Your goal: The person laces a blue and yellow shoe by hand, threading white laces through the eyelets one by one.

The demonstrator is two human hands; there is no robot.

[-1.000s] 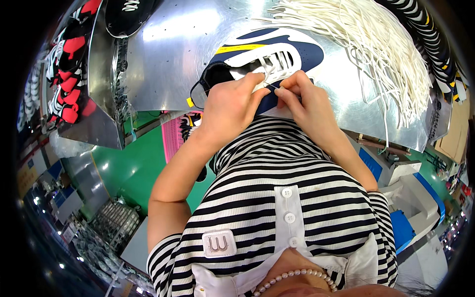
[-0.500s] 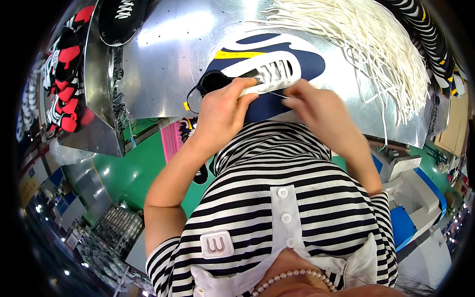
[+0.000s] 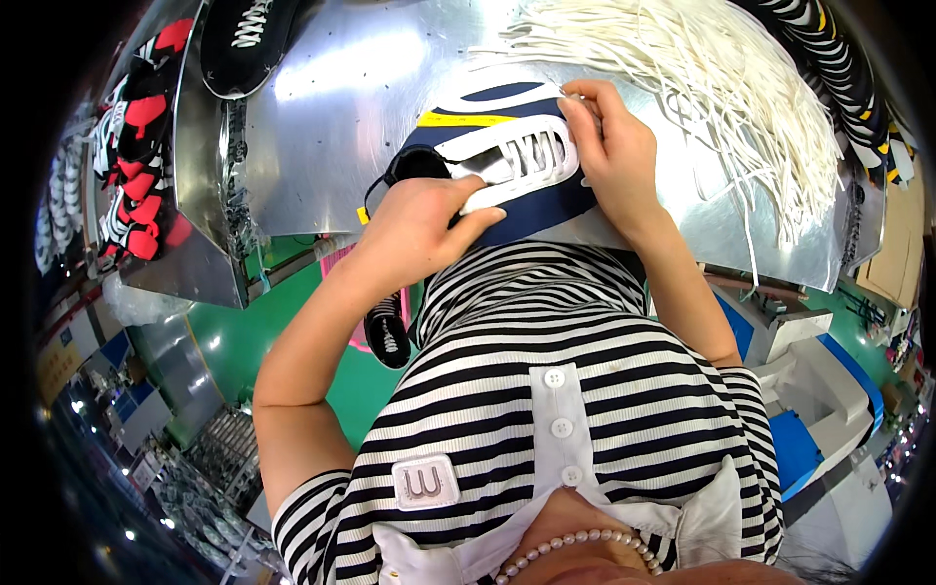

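Observation:
A flat navy shoe upper [image 3: 546, 207] with white trim and a yellow stripe lies on the metal table in front of me. White lace [image 3: 534, 154] zigzags across its white eyelet panel. My left hand [image 3: 414, 219] grips the near side of the upper by the dark collar opening [image 3: 419, 163], thumb and fingers on the panel's edge. At the toe end, my right hand [image 3: 619, 156] is closed with its thumb and fingertips pinching the upper's far edge. The fingers partly cover that rim.
A heap of loose white laces [image 3: 682, 97] spreads over the metal table [image 3: 331, 156] at the right. A black laced upper [image 3: 244, 44] lies far left. Red, black and white pieces [image 3: 136, 166] stand beyond the left edge; striped dark uppers [image 3: 838, 73] line the far right.
My right hand has moved up and away, from the near side of the eyelets to the toe edge. The upper has shifted slightly nearer and left, and my left hand has moved with it.

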